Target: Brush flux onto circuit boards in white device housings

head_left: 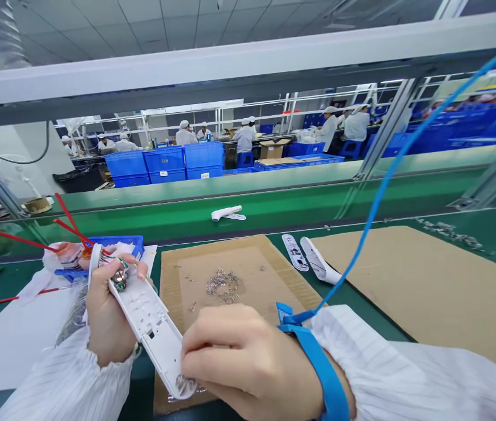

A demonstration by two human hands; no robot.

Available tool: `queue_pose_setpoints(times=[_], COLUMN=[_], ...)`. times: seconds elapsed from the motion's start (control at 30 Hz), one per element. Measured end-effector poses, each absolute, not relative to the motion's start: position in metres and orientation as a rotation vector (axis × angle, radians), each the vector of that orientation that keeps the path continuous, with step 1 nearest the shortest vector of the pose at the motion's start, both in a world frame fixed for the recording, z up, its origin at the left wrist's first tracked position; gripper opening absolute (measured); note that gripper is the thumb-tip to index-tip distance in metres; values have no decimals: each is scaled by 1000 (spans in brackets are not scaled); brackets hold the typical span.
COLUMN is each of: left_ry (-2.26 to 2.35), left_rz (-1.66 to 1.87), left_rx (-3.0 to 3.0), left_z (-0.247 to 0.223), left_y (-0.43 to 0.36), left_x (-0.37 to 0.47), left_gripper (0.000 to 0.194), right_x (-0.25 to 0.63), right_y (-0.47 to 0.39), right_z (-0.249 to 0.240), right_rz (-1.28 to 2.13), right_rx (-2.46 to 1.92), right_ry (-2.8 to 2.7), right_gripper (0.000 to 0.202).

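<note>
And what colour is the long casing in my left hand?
The casing is white; the head view shows it best.

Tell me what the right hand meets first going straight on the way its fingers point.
The white casing: the right hand seems to touch its near end. Beyond it in the picture lies the left sleeve, though depth is hard to judge.

A long white plastic shell [158, 339] slants from upper left to lower right, its upper end in the left hand [107, 313], its lower end at the right hand [248, 356]. The inner side faces up, showing molded details. Wiring and a shiny part [119, 282] sit at the upper end.
</note>
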State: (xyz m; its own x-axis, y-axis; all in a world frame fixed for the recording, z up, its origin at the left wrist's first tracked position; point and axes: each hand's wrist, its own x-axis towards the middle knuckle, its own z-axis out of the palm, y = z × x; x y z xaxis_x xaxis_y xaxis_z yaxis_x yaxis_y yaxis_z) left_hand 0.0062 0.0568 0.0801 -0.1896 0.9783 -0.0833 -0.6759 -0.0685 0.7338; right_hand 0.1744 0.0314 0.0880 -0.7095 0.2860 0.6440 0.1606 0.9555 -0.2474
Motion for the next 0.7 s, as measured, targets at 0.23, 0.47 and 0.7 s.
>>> queue_pose_setpoints(times=[0.23, 0.47, 0.7], left_ry=[752, 692, 686], left_rz=[1656, 1737, 1657], left_rx=[505, 421, 399], left_z=[79, 83, 71], left_y=[59, 61, 65], left_x=[11, 22, 14], left_gripper=[9, 11, 11], right_x=[177, 181, 167], right_y=[30, 35, 63], right_z=[82, 79, 39], right_rz=[-5, 237, 1944], right_rx=[-293, -341, -891], right_ry=[-2495, -2556, -1724], right_gripper=[30, 26, 40])
